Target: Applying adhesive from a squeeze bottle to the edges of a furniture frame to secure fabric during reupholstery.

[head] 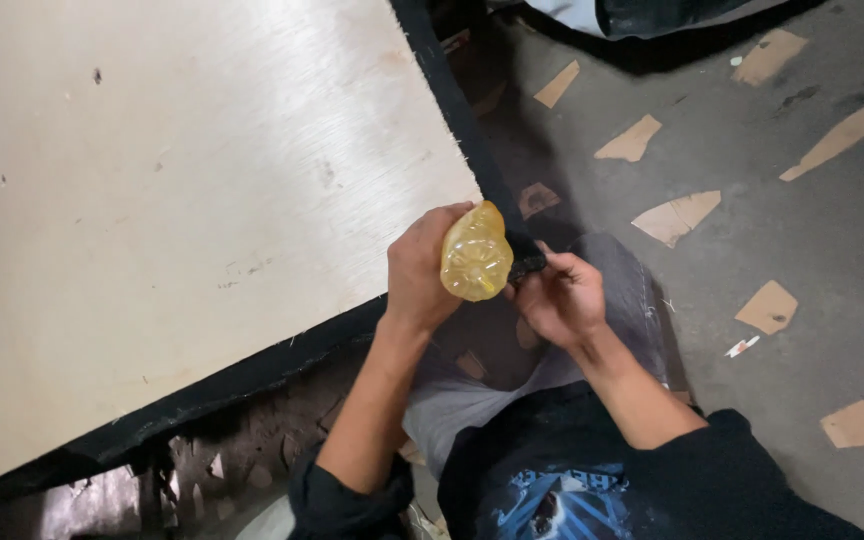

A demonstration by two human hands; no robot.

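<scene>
Seated close below, a person's left hand (420, 272) wraps a translucent yellow plastic bottle (476, 255) off the pale plywood table (172, 190) corner; right hand (555, 297) pinches its dark cap end. Held tilted over the lap, it could spill or slip.

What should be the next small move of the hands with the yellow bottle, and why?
Probably the right hand should twist the dark cap end while the left hand steadies the yellow plastic bottle. The bottle is gripped bottom-up toward the camera, and the right fingers already pinch its far end.
</scene>
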